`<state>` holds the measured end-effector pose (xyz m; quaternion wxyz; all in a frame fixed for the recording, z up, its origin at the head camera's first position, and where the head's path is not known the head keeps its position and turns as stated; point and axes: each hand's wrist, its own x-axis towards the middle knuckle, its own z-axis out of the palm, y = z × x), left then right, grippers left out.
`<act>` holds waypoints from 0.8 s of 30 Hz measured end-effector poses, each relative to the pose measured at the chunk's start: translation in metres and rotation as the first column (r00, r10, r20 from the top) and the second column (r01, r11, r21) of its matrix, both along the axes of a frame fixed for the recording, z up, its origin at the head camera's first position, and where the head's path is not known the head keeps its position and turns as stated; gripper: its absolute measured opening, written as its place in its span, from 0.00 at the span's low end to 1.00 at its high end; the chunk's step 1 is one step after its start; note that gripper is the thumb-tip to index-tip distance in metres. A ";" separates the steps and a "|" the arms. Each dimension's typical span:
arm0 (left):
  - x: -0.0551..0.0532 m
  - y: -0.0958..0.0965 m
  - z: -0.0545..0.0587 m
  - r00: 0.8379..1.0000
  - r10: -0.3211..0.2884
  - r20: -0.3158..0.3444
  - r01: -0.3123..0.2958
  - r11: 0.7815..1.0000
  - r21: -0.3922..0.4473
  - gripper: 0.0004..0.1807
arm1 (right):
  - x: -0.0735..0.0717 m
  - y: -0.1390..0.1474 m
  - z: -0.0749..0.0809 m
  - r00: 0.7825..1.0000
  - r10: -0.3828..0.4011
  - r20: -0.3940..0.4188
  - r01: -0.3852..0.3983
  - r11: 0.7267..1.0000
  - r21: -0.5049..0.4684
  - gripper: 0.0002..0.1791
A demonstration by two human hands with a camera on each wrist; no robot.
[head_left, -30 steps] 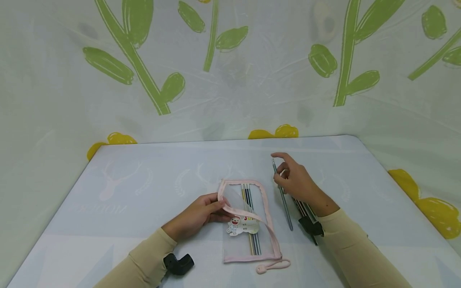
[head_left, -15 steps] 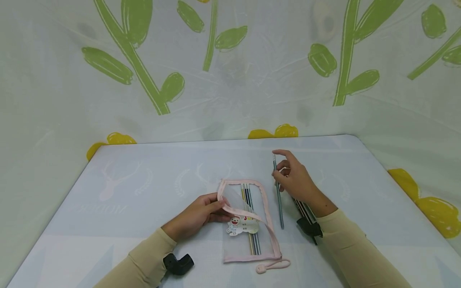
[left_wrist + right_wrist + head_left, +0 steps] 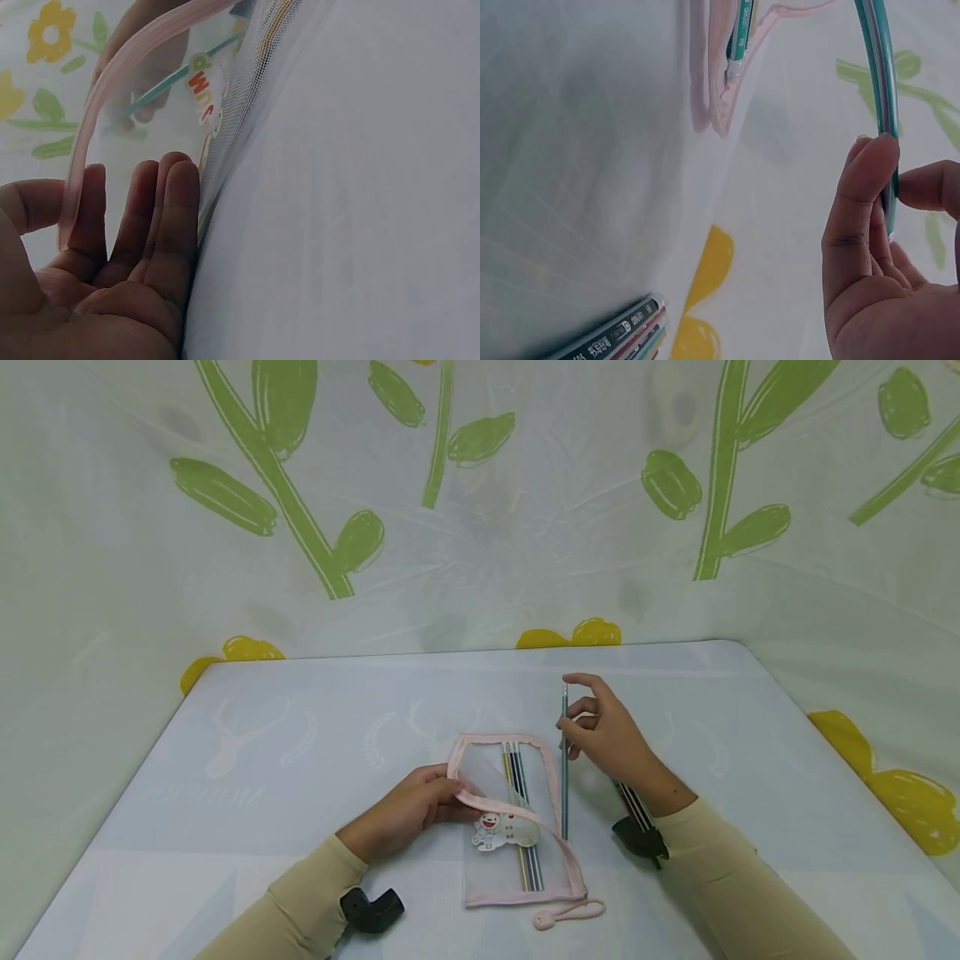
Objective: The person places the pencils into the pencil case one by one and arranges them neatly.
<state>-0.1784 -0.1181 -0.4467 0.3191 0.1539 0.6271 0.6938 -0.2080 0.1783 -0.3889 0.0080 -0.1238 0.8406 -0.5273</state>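
Observation:
A see-through mesh pencil pouch (image 3: pixel 487 868) with pink trim lies on the table, several pencils (image 3: pixel 531 860) inside. My left hand (image 3: pixel 412 806) pinches the flap's pink edge between thumb and index finger, lifting it; the other fingers (image 3: pixel 180 202) stretch out against the pouch in the left wrist view. My right hand (image 3: pixel 611 735) holds a teal pencil (image 3: pixel 565 793) near its top between thumb and fingers, index finger extended to its upper end. The pencil stands about upright in the head view, its lower end at the pouch's right edge; whether it is inside, I cannot tell.
More pencils (image 3: pixel 622 334) lie on the table under my right wrist, partly hidden by the black wrist camera (image 3: pixel 641 837). A pink strap (image 3: pixel 581 910) hangs off the pouch's lower right corner. The table (image 3: pixel 225 827) ends at a leaf-printed backdrop (image 3: pixel 487 560).
My right hand has moved slightly left, and the pencil has swung from slanted to upright, its lower end going left to the pouch's edge. My left hand has pulled the flap edge slightly left.

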 end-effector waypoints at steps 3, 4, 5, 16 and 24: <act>0.001 0.000 0.001 1.000 0.002 0.001 -0.002 1.000 0.007 0.18 | 0.000 -0.001 -0.003 1.000 0.013 0.019 -0.013 1.000 0.001 0.34; 0.001 0.000 0.001 1.000 0.001 -0.001 -0.001 1.000 0.009 0.18 | 0.000 -0.002 -0.004 1.000 0.017 0.026 -0.017 1.000 0.002 0.34; 0.001 0.000 0.002 1.000 -0.001 -0.003 0.001 1.000 0.010 0.18 | 0.000 -0.002 -0.005 0.999 0.021 0.030 -0.021 1.000 0.006 0.34; 0.002 -0.001 0.002 1.000 0.003 -0.009 -0.003 1.000 0.024 0.18 | 0.000 -0.005 -0.009 0.996 0.052 0.071 -0.054 0.998 0.032 0.34; 0.002 0.000 0.003 1.000 0.011 -0.004 -0.011 1.000 0.019 0.18 | 0.001 -0.011 -0.011 0.991 0.055 0.121 -0.063 0.996 0.064 0.35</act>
